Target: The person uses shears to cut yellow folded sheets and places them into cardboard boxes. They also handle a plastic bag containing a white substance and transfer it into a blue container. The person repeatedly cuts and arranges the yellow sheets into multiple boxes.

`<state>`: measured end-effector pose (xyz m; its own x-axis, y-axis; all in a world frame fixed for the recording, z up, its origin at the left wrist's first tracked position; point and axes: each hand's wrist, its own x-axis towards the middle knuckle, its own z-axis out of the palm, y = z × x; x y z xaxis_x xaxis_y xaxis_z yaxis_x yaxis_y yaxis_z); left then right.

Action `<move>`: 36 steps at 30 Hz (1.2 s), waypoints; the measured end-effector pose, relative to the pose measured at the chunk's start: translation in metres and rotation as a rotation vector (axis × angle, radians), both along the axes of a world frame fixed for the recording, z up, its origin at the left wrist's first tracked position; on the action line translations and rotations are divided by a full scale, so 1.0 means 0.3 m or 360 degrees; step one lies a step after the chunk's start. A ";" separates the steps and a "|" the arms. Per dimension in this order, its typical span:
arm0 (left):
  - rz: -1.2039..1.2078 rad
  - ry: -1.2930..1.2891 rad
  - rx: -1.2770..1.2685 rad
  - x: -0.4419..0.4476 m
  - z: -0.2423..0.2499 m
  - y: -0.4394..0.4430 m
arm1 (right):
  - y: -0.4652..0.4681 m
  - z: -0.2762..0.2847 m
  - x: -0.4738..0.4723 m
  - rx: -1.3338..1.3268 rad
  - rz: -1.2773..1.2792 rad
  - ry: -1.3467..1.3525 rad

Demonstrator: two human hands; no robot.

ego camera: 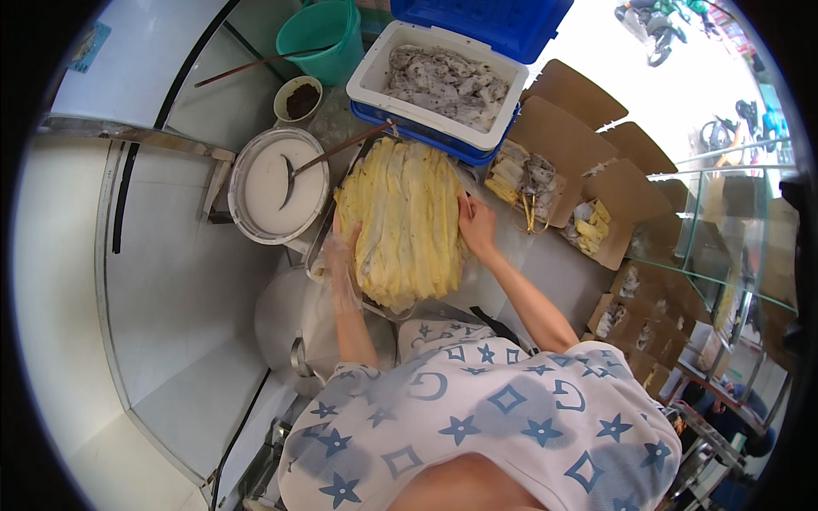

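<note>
A thick pile of long yellow rice rolls (406, 220), flecked with dark bits, lies on a metal tray (311, 259) in front of me. My left hand (340, 259), in a clear plastic glove, rests against the left flank of the pile; its fingertips are partly hidden there. At the opposite side, my right hand (476, 220) touches the pile's upper right edge with curled fingers. Whether those fingers pinch the clear film or the tray's edge is unclear. The pile's near end hangs close to my patterned shirt (486, 409).
Left stands a tub of white liquid (271, 191) with a ladle (332, 150) across it. Behind are a bowl of dark crumbs (302, 101), a green bucket (326, 48) and an open cooler (441, 89) of speckled white rolls. Open cardboard boxes (591, 227) and gold-handled scissors (530, 214) lie right.
</note>
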<state>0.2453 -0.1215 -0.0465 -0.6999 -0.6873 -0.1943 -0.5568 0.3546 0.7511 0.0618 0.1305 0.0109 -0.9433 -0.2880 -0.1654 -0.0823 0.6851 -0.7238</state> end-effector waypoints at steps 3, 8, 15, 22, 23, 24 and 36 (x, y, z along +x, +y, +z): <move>-0.0008 0.0343 0.0179 0.034 -0.034 0.036 | 0.023 0.027 0.040 -0.0141 -0.0197 0.0151; 0.0141 0.0569 0.0401 0.120 -0.074 0.089 | 0.043 0.102 0.049 -0.0213 -0.0009 0.0353; 0.0405 0.0387 0.0310 0.269 0.112 0.142 | 0.032 0.195 0.160 -0.0531 0.0044 0.0361; 0.0251 0.0400 0.0400 0.310 0.353 0.278 | 0.128 0.402 0.266 -0.0688 -0.0103 0.0506; 0.0210 0.0400 0.0416 0.309 0.381 0.304 | 0.155 0.448 0.283 -0.0742 -0.0150 0.0472; 0.0142 0.0401 0.0426 0.303 0.406 0.331 | 0.193 0.494 0.288 -0.0808 -0.0177 0.0440; -0.0958 0.0400 0.0697 -0.051 0.685 0.856 | 1.015 0.809 0.538 -0.0551 -0.1200 0.0562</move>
<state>0.2301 0.1353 0.1591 -0.9865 -0.0729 -0.1465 -0.1576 0.1837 0.9703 0.2233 0.4349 0.2538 -0.8812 0.4480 0.1510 0.0440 0.3958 -0.9173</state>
